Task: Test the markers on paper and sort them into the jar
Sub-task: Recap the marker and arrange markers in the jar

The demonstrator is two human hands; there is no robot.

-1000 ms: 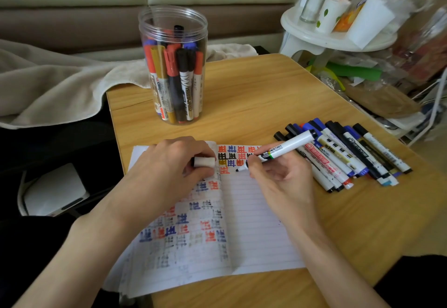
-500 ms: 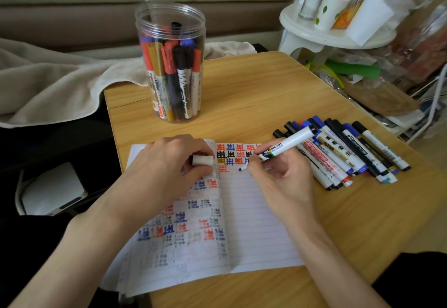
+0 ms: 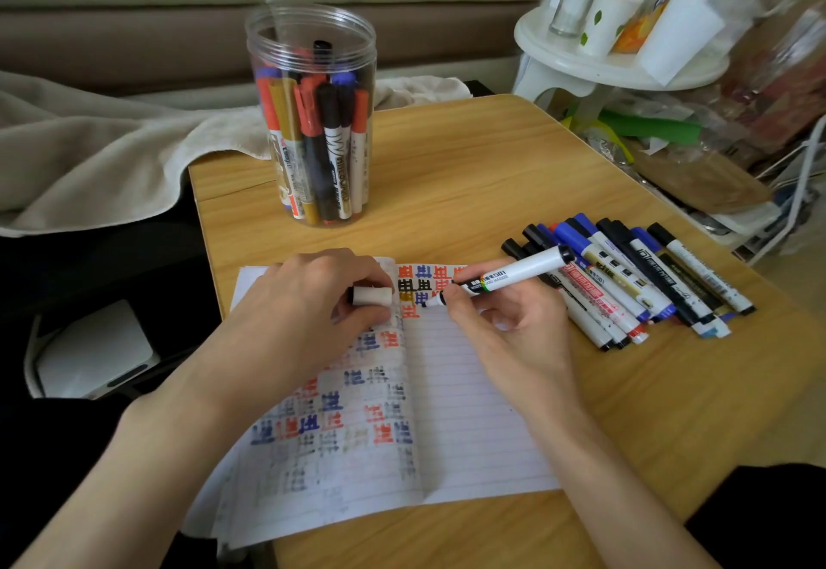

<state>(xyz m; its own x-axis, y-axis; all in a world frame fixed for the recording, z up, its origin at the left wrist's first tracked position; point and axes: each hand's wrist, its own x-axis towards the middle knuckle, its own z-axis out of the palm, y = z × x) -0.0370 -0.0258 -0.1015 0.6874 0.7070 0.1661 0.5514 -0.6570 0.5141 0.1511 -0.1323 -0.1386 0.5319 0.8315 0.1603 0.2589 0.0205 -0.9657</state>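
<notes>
Still, right hand (image 3: pixel 514 336) holds marker (image 3: pixel 514 274) on paper (image 3: pixel 469 412), left hand (image 3: pixel 304 314) pinches cap (image 3: pixel 372 296)

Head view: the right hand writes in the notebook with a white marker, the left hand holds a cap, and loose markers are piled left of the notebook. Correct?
No. The head view shows the loose markers piled right of the notebook, not left. The right hand with the white marker and the left hand with the cap are as stated.

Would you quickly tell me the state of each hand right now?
Left hand: closed on the white cap.
Right hand: closed on the white marker, tip at the paper.
</notes>
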